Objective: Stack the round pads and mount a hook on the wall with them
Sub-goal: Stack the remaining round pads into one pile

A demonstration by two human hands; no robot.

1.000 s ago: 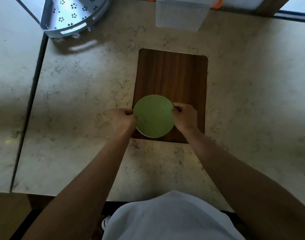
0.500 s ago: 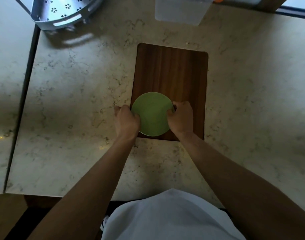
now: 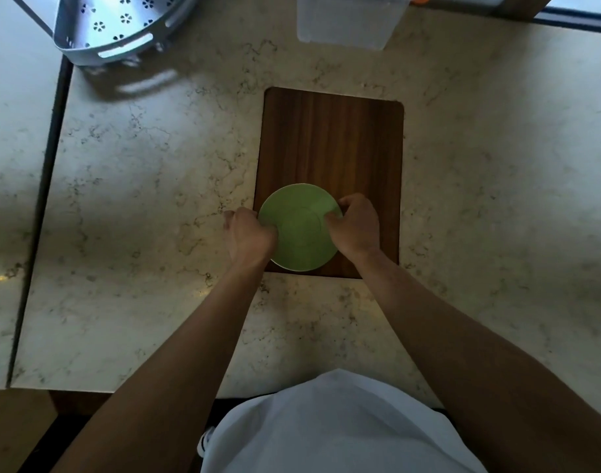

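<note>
counter (image 3: 155, 206): pale veined marble, dark seam at left | board (image 3: 333, 148): dark wood, lies flat mid-counter | pad (image 3: 297, 227): green, round, on board's near left corner | left hand (image 3: 249, 235): curled, gripping pad's left edge | right hand (image 3: 355, 225): curled, gripping right edge | rack (image 3: 114, 25): perforated, far left | tub (image 3: 346, 20): clear, far edge

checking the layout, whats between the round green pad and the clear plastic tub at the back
Head view: only the bare far part of the dark wooden board, then bare marble counter, between the round green pad and clear plastic tub.
</note>
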